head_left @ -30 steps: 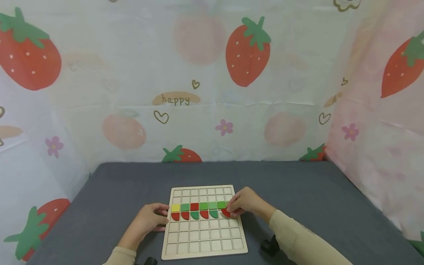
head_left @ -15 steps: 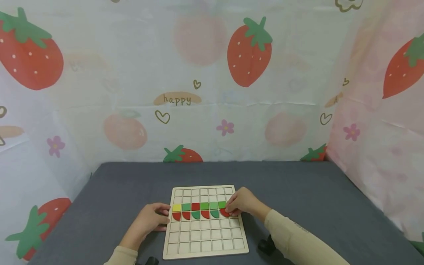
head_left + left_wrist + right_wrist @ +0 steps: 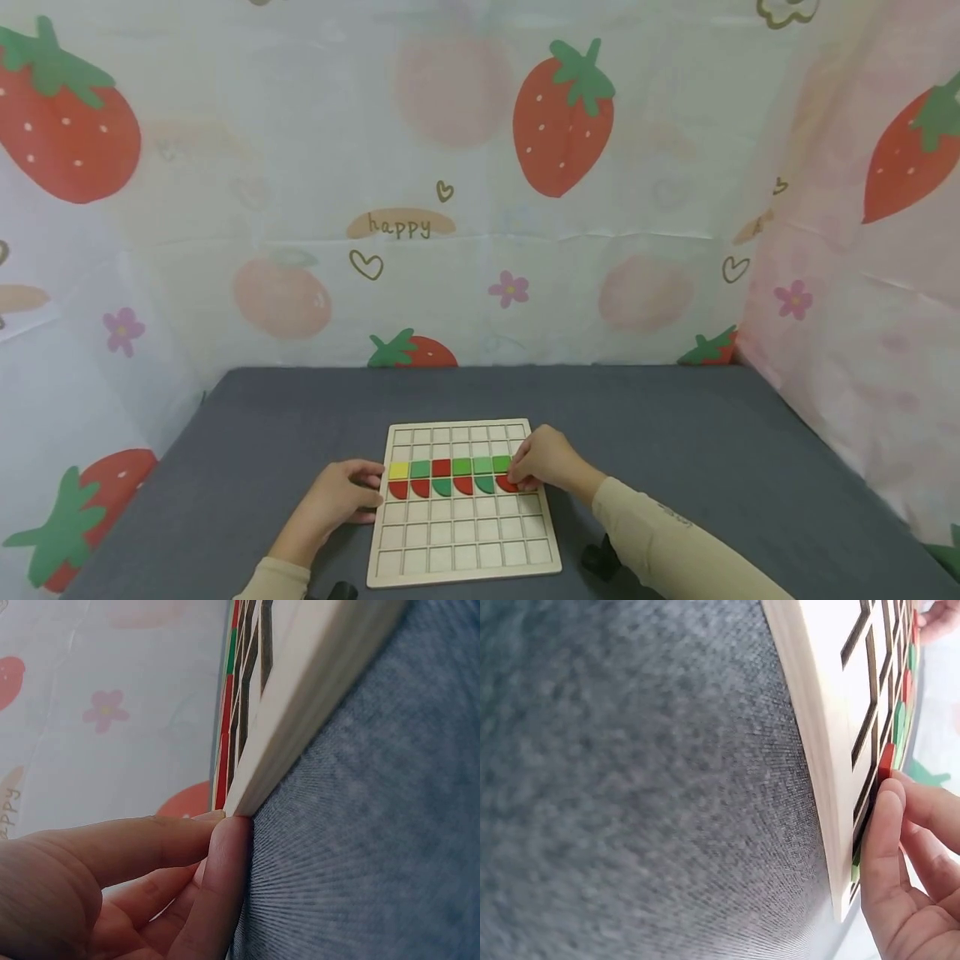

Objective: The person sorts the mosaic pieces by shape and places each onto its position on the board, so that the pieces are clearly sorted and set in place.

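Note:
A pale wooden grid board [image 3: 465, 559] lies on the dark cloth, with two rows of coloured pieces across its upper half. My left hand [image 3: 341, 498] holds its left edge, forefinger on top and thumb against the side in the left wrist view. My right hand [image 3: 551, 460] pinches a red quarter-circle piece [image 3: 506, 483] between thumb and forefinger at the right end of the lower row. In the right wrist view this red piece [image 3: 886, 760] is low over the board, its near part covered by fingertips. Above it is a light green square [image 3: 500, 463].
The upper row has a yellow square [image 3: 399, 471], a red square [image 3: 441, 467] and several green ones. Red and green quarter-circles, such as a green one [image 3: 442, 487], fill the row below. Strawberry-print curtains [image 3: 480, 317] stand behind the dark table [image 3: 300, 408].
My right hand and the red quarter-circle piece have shifted slightly left, in line with the row. The left hand and the board stay in place.

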`<state>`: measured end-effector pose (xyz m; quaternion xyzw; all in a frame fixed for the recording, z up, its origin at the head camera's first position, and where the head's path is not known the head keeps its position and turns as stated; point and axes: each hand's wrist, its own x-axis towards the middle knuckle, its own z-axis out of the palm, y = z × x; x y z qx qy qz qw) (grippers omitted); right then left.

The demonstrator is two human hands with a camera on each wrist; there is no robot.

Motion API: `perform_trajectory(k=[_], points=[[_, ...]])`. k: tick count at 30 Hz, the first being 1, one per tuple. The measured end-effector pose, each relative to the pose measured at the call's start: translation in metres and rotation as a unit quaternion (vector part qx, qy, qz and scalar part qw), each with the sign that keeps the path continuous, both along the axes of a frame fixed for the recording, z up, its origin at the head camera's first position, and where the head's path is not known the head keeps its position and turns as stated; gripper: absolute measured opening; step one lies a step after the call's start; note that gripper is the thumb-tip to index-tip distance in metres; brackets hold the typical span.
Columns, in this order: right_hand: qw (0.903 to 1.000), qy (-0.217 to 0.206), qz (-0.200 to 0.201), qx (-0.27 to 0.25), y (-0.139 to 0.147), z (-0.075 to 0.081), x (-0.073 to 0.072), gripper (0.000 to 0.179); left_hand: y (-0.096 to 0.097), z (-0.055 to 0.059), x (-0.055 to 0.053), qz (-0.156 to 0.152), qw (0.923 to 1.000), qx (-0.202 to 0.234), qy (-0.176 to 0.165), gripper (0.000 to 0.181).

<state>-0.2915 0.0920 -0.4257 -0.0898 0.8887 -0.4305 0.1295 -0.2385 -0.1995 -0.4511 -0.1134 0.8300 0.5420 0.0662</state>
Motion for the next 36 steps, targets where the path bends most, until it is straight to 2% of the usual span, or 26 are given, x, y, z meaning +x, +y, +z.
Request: perform_trajectory(k=[13, 21, 29, 36], points=[[0.9999, 0.007, -0.008, 0.004, -0.0007, 0.0012, 0.0022, 0.008, 0.0002, 0.0005, -0.0002, -0.003, 1.0, -0.003, 0.008, 0.049], [1.0, 0.006, 0.0, 0.006, 0.001, 0.0033, 0.0047, 0.006, -0.0002, 0.0005, 0.0005, -0.002, 1.0, 0.0, 0.006, 0.048], [0.9999, -0.003, 0.013, 0.004, 0.0034, 0.0008, 0.005, 0.012, -0.0008, 0.0007, 0.0004, -0.001, 1.0, -0.002, 0.007, 0.049], [1.0, 0.005, 0.002, 0.005, 0.0017, -0.001, 0.0048, 0.014, -0.0019, 0.0027, 0.0013, 0.0, 1.0, -0.003, 0.004, 0.048]])
